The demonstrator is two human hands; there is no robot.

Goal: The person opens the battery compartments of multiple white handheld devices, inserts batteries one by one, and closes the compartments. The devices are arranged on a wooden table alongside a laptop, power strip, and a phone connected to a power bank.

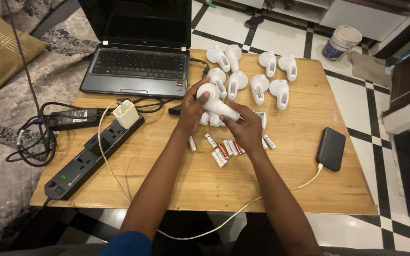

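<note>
Both of my hands hold one white handheld device [217, 102] with a round head and a straight handle, lifted just above the wooden table [304, 180]. My left hand [191, 110] wraps the round head end. My right hand [245, 127] grips the handle end. Several small batteries [224, 150], white and red, lie loose on the table right under my hands. Several more white devices of the same kind [262, 76] lie in rows behind my hands. A small white piece [262, 118] peeks out beside my right hand.
An open dark laptop [138, 66] sits at the back left. A black power strip [91, 156] with a white charger [126, 114] and tangled cables lies on the left. A black power bank [331, 149] with a white cable rests at right. A bucket [340, 42] stands on the tiled floor.
</note>
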